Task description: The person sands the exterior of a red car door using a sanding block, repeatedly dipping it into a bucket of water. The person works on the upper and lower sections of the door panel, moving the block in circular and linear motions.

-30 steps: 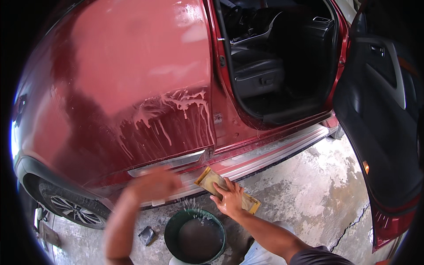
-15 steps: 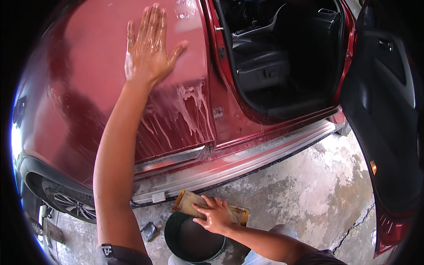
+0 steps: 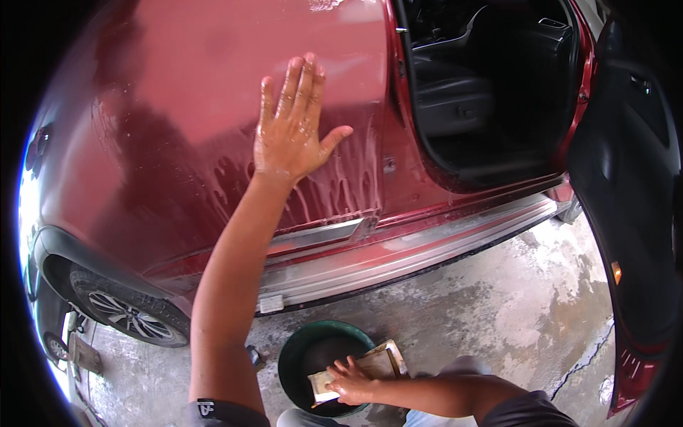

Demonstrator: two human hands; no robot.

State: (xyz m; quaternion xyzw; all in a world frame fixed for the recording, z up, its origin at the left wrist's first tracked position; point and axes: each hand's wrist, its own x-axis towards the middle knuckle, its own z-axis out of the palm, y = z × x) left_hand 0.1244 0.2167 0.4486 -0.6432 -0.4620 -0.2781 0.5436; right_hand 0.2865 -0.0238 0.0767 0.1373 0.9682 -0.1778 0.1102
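My left hand is open, wet and flat against the red car panel, with its fingers pointing up. Around it the paint has a dull, pale patch, and milky drips run down below. My right hand grips a long flat tan sanding block with yellow-brown edging, fingers over its top. The block lies tilted across the mouth of a dark green bucket, partly inside it. Murky liquid seems to be in the bucket, partly hidden by the hand and block.
An open car door swings out at the right, beside the dark seat. A silver running board crosses above the bucket. A wheel stands at the lower left, and a small dark object lies by my left arm.
My left hand has slid down the panel, nearer the drips. My right hand has lowered the block from beyond the bucket's far rim into its mouth. The view has shifted left.
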